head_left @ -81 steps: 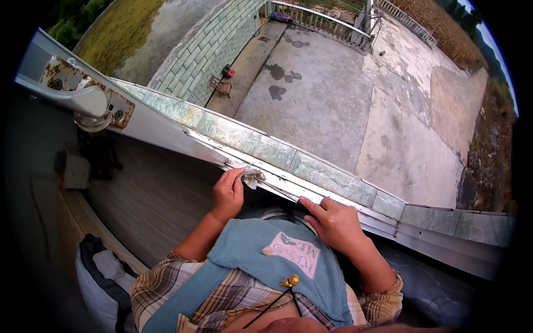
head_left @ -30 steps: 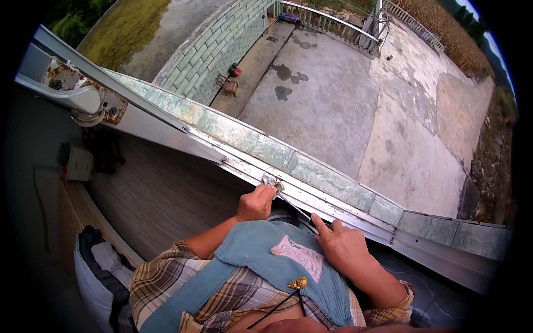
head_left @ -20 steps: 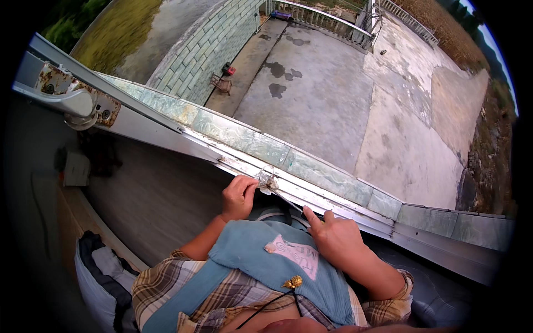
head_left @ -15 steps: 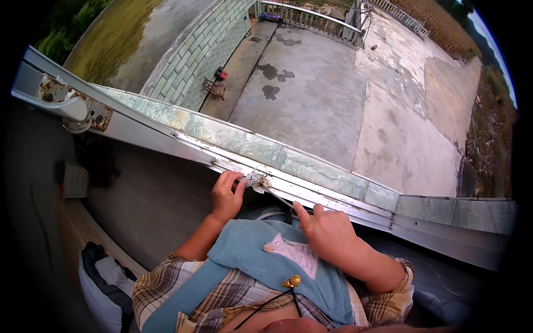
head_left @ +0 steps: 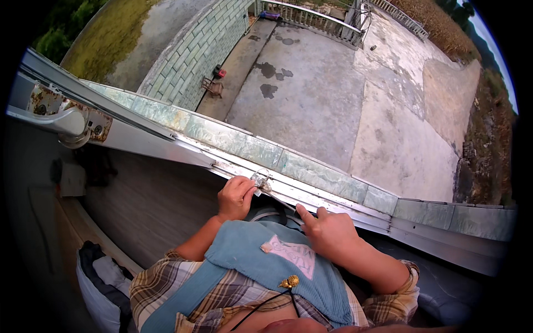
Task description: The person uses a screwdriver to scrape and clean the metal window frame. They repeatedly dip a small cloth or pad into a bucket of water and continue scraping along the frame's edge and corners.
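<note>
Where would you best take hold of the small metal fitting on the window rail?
By its raised end, from the room side, as the left hand pinches the small metal fitting now: it sits flat on the window rail, beyond which is open air.

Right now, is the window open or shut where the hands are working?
Open: the left hand and right hand rest on the bare window track, courtyard directly below.

I see my two bare hands, the left grip [head_left: 236,195] and the right grip [head_left: 327,230], with forearms uncovered up to the elbows. I wear a plaid shirt [head_left: 183,288] in brown, cream and blue checks, its sleeves rolled short. Over it lies a light blue apron [head_left: 266,261] with a pale pink patch [head_left: 290,260] on the chest. A small gold clasp [head_left: 289,282] sits below, with a thin black cord [head_left: 261,306] running from it
</note>
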Tool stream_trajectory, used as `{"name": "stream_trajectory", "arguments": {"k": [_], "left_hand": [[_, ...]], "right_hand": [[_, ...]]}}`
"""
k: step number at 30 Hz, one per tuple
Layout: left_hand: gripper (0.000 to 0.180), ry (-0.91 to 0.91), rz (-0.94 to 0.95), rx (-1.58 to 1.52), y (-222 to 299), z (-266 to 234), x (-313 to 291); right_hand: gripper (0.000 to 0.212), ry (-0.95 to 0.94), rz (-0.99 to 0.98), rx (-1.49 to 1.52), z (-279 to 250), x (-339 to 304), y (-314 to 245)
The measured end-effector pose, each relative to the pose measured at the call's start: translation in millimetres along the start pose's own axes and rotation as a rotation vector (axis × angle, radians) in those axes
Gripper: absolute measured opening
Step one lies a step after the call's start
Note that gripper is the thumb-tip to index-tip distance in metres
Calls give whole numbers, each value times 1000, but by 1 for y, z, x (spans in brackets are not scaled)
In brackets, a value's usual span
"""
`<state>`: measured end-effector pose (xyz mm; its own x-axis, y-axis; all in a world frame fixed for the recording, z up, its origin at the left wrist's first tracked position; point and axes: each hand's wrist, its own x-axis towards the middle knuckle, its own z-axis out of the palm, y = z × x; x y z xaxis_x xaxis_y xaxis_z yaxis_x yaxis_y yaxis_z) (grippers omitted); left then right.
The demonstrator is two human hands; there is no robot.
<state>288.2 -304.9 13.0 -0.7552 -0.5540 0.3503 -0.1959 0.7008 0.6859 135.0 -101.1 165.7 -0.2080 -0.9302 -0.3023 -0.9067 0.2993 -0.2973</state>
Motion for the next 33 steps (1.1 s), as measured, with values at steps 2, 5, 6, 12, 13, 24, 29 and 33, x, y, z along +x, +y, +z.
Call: {"name": "stream_trajectory", "arguments": {"k": [2,5,6,12,13,24,29,33], "left_hand": [[15,-22,8,20,0,-4,2],[15,4,3,39,-6,-6,2],[15,4,7,46,-7,-6,2],[12,39,8,124,-24,-23,6],[9,63,30,162,-27,-23,9],[6,-89,151,190,-7,-5,12],[6,-136,234,126,19,20,8],[6,-204,290,129,25,28,11]], "right_hand": [[47,0,30,-42,3,-2,-12],[48,26,24,-72,9,1,-23],[48,42,17,-78,11,1,-24],[58,80,-37,26,24,21,-24],[58,85,-44,31,24,28,-24],[57,13,-26,4,12,-2,-8],[54,-20,51,-33,10,-35,10],[53,48,99,-7,23,-51,16]]}}
